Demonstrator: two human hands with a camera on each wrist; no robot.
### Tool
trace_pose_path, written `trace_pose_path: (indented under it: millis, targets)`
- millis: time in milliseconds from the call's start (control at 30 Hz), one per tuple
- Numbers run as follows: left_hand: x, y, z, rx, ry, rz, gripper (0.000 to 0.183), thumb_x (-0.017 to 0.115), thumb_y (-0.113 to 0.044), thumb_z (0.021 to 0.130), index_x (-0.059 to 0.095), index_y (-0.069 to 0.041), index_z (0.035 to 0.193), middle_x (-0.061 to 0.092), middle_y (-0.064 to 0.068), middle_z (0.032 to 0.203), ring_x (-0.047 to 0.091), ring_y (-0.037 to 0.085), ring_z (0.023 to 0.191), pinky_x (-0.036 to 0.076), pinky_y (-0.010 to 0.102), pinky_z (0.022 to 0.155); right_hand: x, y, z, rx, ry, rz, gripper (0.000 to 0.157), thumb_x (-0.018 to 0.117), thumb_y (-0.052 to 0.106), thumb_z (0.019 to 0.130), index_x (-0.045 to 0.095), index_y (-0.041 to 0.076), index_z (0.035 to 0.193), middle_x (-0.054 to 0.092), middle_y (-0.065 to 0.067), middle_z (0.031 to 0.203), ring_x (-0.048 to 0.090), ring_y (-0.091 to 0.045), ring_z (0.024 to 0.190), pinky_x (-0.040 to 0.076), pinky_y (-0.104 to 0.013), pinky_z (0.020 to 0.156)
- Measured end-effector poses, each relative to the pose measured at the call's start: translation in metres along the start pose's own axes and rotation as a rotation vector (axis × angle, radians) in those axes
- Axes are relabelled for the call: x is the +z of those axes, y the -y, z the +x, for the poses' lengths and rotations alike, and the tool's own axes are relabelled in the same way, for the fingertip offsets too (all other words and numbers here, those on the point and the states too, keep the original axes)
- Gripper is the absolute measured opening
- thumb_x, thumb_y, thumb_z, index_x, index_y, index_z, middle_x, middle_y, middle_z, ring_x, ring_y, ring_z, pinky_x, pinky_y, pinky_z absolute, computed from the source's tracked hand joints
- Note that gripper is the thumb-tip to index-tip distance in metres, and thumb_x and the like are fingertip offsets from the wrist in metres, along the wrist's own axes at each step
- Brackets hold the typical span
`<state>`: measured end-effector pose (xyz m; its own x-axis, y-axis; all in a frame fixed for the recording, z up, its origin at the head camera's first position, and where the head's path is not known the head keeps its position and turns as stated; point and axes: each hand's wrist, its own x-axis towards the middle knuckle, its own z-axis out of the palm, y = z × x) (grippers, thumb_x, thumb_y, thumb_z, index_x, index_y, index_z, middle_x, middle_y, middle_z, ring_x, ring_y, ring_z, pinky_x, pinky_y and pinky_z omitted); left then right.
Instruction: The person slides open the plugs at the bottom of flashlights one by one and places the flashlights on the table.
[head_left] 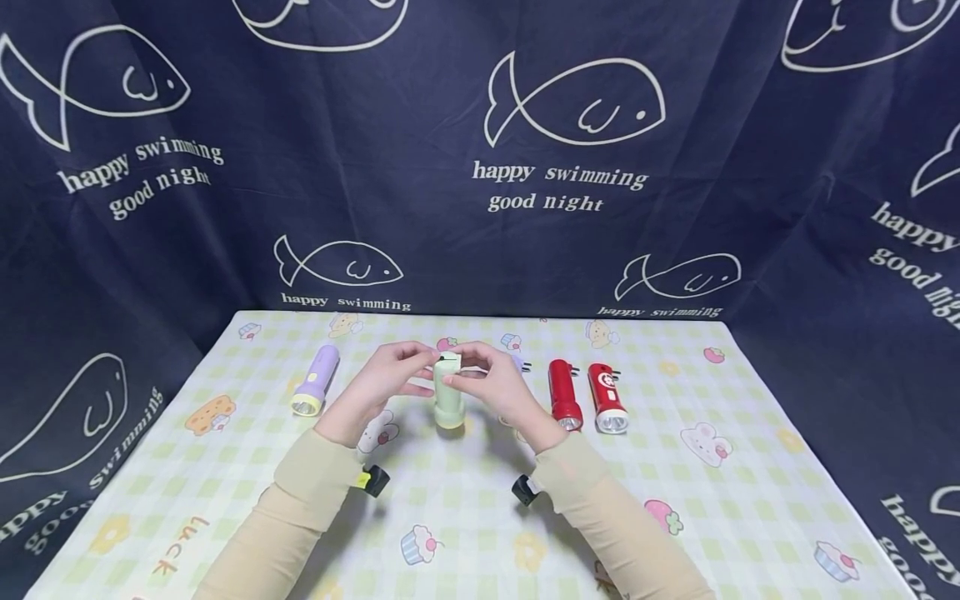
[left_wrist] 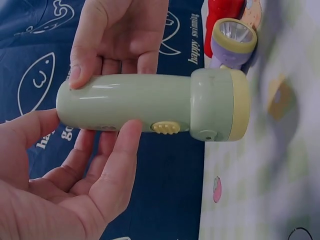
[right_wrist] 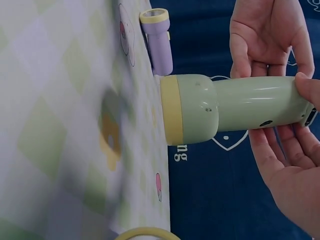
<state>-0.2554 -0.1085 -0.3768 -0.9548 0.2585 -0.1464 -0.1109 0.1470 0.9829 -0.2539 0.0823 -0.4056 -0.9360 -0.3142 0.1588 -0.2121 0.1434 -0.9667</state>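
A pale green flashlight (head_left: 448, 392) with a yellow lens rim is held above the table, lens end down, between both hands. My left hand (head_left: 382, 379) holds it from the left, fingertips at its tail end and body. From the other side my right hand (head_left: 495, 387) grips the body, its thumb across it. In the left wrist view a ribbed yellow switch (left_wrist: 166, 128) shows on the flashlight's side. A dark slot (right_wrist: 310, 117) is visible at the tail in the right wrist view.
A purple flashlight (head_left: 318, 379) lies at the left. Two red flashlights, one plain (head_left: 564, 393) and one with a white print (head_left: 606, 396), lie at the right with metal prongs showing. Another purple flashlight (head_left: 517, 362) is mostly hidden behind my right hand. A dark fish-print curtain (head_left: 450, 275) hangs behind.
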Motion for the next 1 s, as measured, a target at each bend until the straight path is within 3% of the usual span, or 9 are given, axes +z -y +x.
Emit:
trace_pose_path:
  millis: [233, 467, 767, 1000]
  targets:
    - [0.004, -0.005, -0.004, 0.033, -0.003, 0.017, 0.033, 0.056, -0.022, 0.094, 0.059, 0.006, 0.112, 0.063, 0.009, 0.102, 0.061, 0.019, 0.091, 0.058, 0.036, 0.078, -0.002, 0.003, -0.003, -0.035, 0.005, 0.034, 0.044, 0.074, 0.006, 0.080, 0.059, 0.002, 0.121, 0.063, -0.018, 0.116, 0.061, -0.030, 0.106, 0.051, -0.031, 0.095]
    - [0.008, -0.007, -0.006, 0.045, -0.011, 0.022, 0.031, 0.056, -0.020, 0.094, 0.059, 0.005, 0.112, 0.062, 0.012, 0.108, 0.061, 0.019, 0.093, 0.058, 0.036, 0.080, -0.001, 0.027, -0.016, -0.131, -0.010, 0.013, 0.040, 0.072, -0.002, 0.079, 0.059, -0.006, 0.116, 0.063, -0.022, 0.112, 0.062, -0.033, 0.103, 0.052, -0.033, 0.093]
    - [0.011, -0.005, -0.007, 0.090, -0.021, 0.003, 0.030, 0.057, -0.016, 0.093, 0.059, 0.006, 0.112, 0.061, 0.017, 0.115, 0.064, 0.021, 0.098, 0.057, 0.037, 0.081, -0.002, 0.024, -0.018, -0.176, -0.034, 0.005, 0.038, 0.074, 0.000, 0.078, 0.062, -0.002, 0.114, 0.064, -0.017, 0.113, 0.061, -0.023, 0.106, 0.050, -0.030, 0.096]
    - [0.017, -0.002, -0.007, 0.097, -0.078, -0.028, 0.028, 0.060, -0.014, 0.092, 0.062, 0.007, 0.111, 0.064, 0.014, 0.102, 0.065, 0.013, 0.084, 0.058, 0.037, 0.078, -0.001, 0.022, -0.018, -0.195, -0.047, -0.019, 0.037, 0.075, 0.000, 0.077, 0.063, -0.004, 0.112, 0.064, -0.019, 0.112, 0.061, -0.027, 0.105, 0.051, -0.036, 0.094]
